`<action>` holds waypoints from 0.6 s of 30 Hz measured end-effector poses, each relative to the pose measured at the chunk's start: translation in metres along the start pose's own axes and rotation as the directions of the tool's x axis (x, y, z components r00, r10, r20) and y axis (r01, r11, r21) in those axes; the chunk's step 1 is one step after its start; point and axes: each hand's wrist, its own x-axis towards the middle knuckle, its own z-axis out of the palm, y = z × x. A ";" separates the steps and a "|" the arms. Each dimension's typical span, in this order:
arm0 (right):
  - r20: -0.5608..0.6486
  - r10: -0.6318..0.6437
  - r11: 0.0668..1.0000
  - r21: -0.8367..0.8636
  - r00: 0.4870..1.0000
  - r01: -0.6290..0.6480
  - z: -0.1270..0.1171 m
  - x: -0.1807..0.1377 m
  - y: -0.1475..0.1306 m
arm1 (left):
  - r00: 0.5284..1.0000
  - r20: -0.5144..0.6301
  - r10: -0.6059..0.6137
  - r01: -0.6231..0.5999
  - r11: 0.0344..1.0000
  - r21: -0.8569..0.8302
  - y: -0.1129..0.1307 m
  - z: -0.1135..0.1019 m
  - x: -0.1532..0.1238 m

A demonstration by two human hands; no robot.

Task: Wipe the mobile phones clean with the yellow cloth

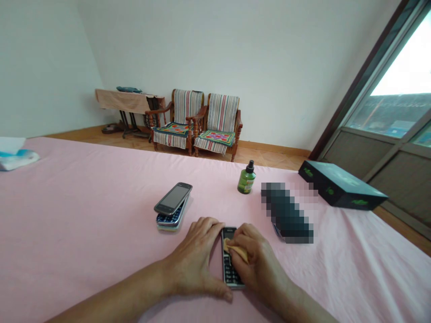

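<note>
A mobile phone [232, 274] with a keypad lies face up on the pink cloth in front of me. My left hand [195, 260] braces it from the left, index finger at its upper corner and thumb by its lower end. In my right hand [257, 258] a small yellow cloth [240, 254] is pinched and pressed on the phone, near the lower part of the screen. My fingers hide part of the screen and keys. Left of the hands, a dark touchscreen phone [173, 199] rests at a tilt on a stack with a blue-keyed phone [171, 218].
Beyond my right hand stand a green spray bottle [247, 179] and a dark pixelated object [288, 215]. A black box [340, 186] sits at the right edge. A white and blue packet [18, 159] lies far left. Two wooden chairs [218, 119] stand behind the pink-covered surface [84, 215].
</note>
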 end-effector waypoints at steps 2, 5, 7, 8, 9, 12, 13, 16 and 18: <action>-0.016 0.013 1.000 -0.001 1.000 -0.013 0.000 0.007 0.002 | 1.000 0.003 -0.006 0.006 1.000 0.000 0.002 -0.002 0.001; -0.026 -0.001 0.998 -0.058 1.000 -0.001 -0.001 0.016 0.005 | 1.000 -0.010 -0.003 0.003 1.000 -0.004 0.003 -0.002 0.001; -0.017 -0.023 0.995 -0.094 1.000 0.021 -0.002 0.019 0.005 | 1.000 -0.017 -0.004 0.004 1.000 0.000 0.003 0.000 0.000; -0.013 -0.033 0.994 -0.107 0.999 0.031 -0.003 0.018 0.004 | 1.000 -0.023 -0.008 0.008 1.000 0.004 0.003 0.000 0.000; -0.006 -0.041 0.992 -0.120 0.999 0.040 -0.003 0.017 0.003 | 0.999 -0.030 -0.015 0.016 1.000 0.011 0.004 0.001 0.000; 0.029 -0.076 0.985 -0.150 0.997 0.080 -0.004 0.011 -0.001 | 0.999 -0.043 -0.029 0.030 0.999 0.029 0.004 0.001 0.000; 0.040 -0.088 0.983 -0.155 0.995 0.094 -0.003 0.008 -0.003 | 0.999 -0.041 -0.027 0.028 0.999 0.031 0.005 0.001 0.000; 0.050 -0.098 0.983 -0.149 0.994 0.105 0.001 0.002 -0.006 | 1.000 -0.021 -0.016 0.016 0.999 0.031 0.006 -0.001 0.001; 0.049 -0.085 0.990 -0.109 0.995 0.089 0.004 0.001 -0.007 | 1.000 -0.015 -0.018 0.019 0.999 0.037 0.006 -0.002 0.001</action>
